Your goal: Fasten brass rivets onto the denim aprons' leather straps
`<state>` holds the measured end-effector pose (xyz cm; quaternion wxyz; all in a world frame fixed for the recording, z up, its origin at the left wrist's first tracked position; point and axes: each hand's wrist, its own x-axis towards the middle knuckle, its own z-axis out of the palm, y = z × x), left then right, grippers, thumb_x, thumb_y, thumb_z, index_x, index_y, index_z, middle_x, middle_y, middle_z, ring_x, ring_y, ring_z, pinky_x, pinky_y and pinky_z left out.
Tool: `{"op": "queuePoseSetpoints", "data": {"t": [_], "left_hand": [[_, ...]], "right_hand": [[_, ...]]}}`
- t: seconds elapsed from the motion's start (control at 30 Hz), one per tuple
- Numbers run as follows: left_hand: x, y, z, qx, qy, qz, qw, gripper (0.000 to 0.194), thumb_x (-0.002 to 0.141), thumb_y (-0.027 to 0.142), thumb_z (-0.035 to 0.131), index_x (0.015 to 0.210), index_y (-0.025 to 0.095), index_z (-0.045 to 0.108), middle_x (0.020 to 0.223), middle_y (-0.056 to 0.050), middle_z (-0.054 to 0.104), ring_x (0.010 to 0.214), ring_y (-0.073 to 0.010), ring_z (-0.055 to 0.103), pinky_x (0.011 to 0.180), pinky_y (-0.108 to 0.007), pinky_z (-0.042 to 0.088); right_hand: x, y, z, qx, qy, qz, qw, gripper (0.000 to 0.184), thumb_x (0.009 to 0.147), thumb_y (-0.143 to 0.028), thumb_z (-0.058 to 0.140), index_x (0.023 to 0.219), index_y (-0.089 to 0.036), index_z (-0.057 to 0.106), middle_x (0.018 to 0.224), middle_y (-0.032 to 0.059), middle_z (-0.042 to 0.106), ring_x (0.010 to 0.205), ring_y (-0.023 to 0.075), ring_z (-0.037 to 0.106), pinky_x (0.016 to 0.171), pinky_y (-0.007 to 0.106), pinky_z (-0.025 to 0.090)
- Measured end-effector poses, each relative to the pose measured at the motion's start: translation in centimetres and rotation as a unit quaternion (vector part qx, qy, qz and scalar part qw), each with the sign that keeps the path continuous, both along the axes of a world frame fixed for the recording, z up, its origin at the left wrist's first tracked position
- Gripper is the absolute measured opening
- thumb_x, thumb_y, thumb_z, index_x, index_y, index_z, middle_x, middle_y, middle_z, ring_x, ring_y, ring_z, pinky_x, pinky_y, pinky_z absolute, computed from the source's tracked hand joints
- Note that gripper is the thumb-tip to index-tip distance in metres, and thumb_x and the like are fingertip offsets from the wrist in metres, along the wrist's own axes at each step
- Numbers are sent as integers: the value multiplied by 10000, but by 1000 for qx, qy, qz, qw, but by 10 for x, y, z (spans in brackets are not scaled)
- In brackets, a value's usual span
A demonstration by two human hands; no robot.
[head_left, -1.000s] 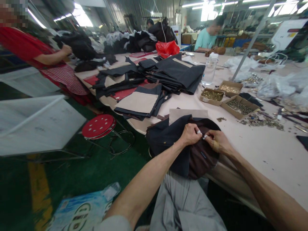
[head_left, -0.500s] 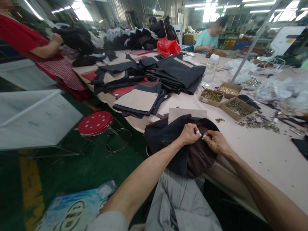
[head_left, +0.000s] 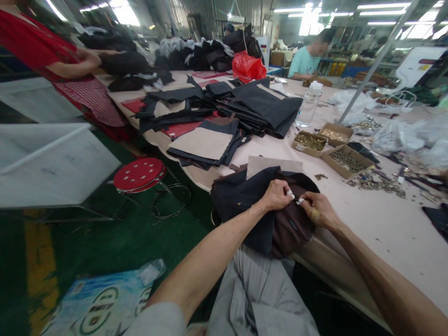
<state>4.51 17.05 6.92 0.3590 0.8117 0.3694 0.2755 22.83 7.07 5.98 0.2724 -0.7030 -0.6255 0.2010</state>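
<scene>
A dark navy and brown fabric piece (head_left: 252, 205) lies bunched at the near edge of the long pale table (head_left: 385, 224). My left hand (head_left: 278, 195) is closed in a pinch on its upper fold, with white tape on a fingertip. My right hand (head_left: 317, 210) pinches the same fold right beside it, fingertips almost touching the left. A tan panel (head_left: 273, 164) shows just behind the piece.
Stacks of dark and tan fabric (head_left: 227, 116) cover the table's left. Three cardboard boxes of brass hardware (head_left: 310, 142) and a clear bottle (head_left: 310, 105) stand beyond my hands. A red stool (head_left: 140, 173) stands on the green floor. A person in red (head_left: 52, 60) works at far left, another sits at the back.
My hands stay pinched on the fabric in the same spot. The view has shifted slightly; the person in red has reached further across the dark cloth.
</scene>
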Motion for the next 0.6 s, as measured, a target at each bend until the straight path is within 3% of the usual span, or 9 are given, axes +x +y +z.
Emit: {"op": "queuePoseSetpoints", "data": {"t": [0.3, 0.4, 0.5, 0.6], "left_hand": [[-1, -2, 0, -19, -8, -1, 1000, 67, 700, 184, 702, 736, 131, 720, 699, -66, 726, 627, -164, 643, 604, -243, 478], [-2, 1, -2, -39, -15, -7, 999, 84, 715, 191, 696, 765, 130, 725, 713, -65, 741, 647, -161, 669, 598, -225, 484], [-1, 6, -5, -67, -20, -17, 997, 95, 731, 198, 690, 779, 125, 727, 685, -62, 740, 631, -160, 682, 563, -208, 476], [0, 11, -7, -90, -19, -26, 995, 109, 727, 185, 696, 794, 112, 740, 679, -64, 741, 610, -155, 678, 535, -197, 468]], "right_hand": [[-17, 1, -2, 52, 9, -7, 999, 250, 870, -385, 555, 818, -198, 712, 634, 17, 609, 568, 160, 515, 530, 271, 342], [-7, -1, 8, 27, 90, 55, 994, 323, 888, -416, 547, 954, -176, 753, 727, 44, 684, 576, 163, 553, 523, 269, 397], [6, -2, 19, 13, 194, 128, 973, 414, 876, -415, 594, 1183, -176, 734, 962, 92, 755, 718, 208, 664, 621, 307, 516], [13, 5, 23, 36, 197, 168, 965, 346, 869, -389, 664, 1146, -202, 752, 1024, 99, 746, 818, 231, 677, 679, 327, 530]]}}
